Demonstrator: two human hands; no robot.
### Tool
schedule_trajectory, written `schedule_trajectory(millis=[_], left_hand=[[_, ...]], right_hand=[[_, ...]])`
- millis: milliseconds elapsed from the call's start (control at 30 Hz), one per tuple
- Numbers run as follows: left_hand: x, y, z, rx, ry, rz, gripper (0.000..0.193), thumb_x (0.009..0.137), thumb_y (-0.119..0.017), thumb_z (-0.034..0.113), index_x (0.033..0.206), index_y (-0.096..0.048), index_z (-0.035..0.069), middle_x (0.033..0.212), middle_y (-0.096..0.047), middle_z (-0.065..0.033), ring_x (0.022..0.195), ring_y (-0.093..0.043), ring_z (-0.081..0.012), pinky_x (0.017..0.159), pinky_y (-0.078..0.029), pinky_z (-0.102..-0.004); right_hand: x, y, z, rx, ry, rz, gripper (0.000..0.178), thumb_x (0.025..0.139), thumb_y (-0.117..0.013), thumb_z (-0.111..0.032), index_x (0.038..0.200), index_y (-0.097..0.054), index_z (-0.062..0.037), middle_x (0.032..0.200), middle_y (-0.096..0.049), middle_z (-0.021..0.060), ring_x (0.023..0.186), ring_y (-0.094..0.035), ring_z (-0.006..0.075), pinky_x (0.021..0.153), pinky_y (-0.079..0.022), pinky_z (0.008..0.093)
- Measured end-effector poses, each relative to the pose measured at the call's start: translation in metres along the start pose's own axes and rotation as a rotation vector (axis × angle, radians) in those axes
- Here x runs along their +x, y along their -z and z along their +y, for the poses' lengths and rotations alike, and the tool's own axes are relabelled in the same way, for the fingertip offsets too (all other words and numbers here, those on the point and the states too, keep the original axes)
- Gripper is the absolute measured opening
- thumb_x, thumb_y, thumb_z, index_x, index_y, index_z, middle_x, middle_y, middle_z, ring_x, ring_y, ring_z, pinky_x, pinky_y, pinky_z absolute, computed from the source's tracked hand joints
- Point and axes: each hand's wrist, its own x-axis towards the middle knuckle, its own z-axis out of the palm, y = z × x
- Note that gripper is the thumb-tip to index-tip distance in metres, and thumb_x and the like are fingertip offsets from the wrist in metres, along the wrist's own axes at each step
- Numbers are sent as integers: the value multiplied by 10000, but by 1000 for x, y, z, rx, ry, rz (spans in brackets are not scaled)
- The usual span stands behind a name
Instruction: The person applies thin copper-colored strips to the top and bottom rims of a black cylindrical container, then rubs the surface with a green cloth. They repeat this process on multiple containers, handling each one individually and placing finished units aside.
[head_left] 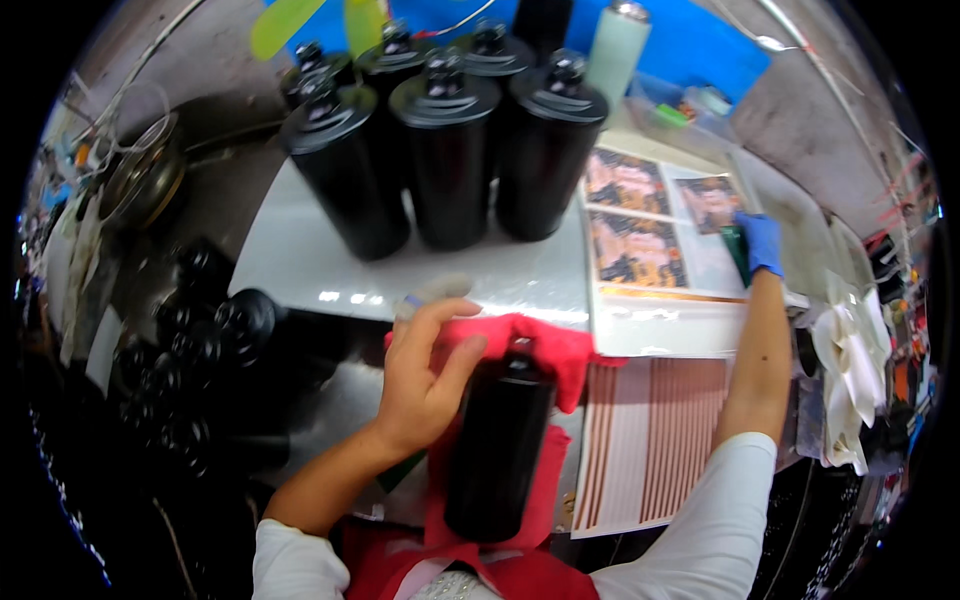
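From where I stand, taking the clock from the middle of the bench, dark glossy pieces (205, 330) are heaped at nine o'clock, too shadowed to sort one from another. Next comes the person's left hand (420, 385), at seven, half open with thumb and fingers spread, gripping nothing I can see; something pale blurs its far fingertips. Tall black bottles (445, 150) stand grouped towards twelve, the rear ones partly covered by those in front. At six, just beside the left hand, lies the black bottle (497, 455), a smooth, shiny cylinder with a narrow neck pointing to twelve, so dark its surface detail is lost. The red cloth (563, 365) beneath is partly hidden by it. A sheet with copper-brown stripes (655, 430) sits at four, its right side cut off by the sleeve (715, 510). Printed sheets (640, 235) lie at two, with a dark green piece (737, 255) against the blue-gloved right hand (762, 245); blur leaves me unable to tell how far its fingers open, or whether they grip that piece
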Motion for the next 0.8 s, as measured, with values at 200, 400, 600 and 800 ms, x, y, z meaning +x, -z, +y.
schedule_trajectory(millis=[200,400,600,800], left_hand=[[-95,1,0,-206,137,-163,964,681,-799,236,1394,-190,10,1346,-336,-221,1236,-389,-309,1009,-341,-377],[-96,-26,-17,-532,325,-282,1064,702,-786,256,1422,-51,-20,1379,-293,-229,1292,-316,-296,1067,-250,-365],[-101,-14,-10,-135,66,-99,1050,693,-797,274,1420,-100,-22,1433,-215,-201,1333,-248,-282,1080,-224,-369],[-91,6,20,-642,-100,-260,743,829,-569,473,1300,-379,-69,1325,-419,-164,1232,-404,-234,1040,-296,-354]], right_hand=[[-18,39,-67,-157,-216,318,360,795,-584,-370,932,-669,-49,885,-634,209,814,-613,382,703,-475,425],[-87,102,-182,74,68,357,273,821,-589,-281,930,-660,-41,845,-651,187,755,-642,292,677,-484,347],[-220,183,-274,395,155,-54,188,760,-673,-119,907,-676,-3,798,-686,61,686,-613,104,648,-471,248],[-337,250,-323,851,11,-473,266,645,-767,0,900,-689,-2,793,-685,70,647,-571,38,566,-433,174]])
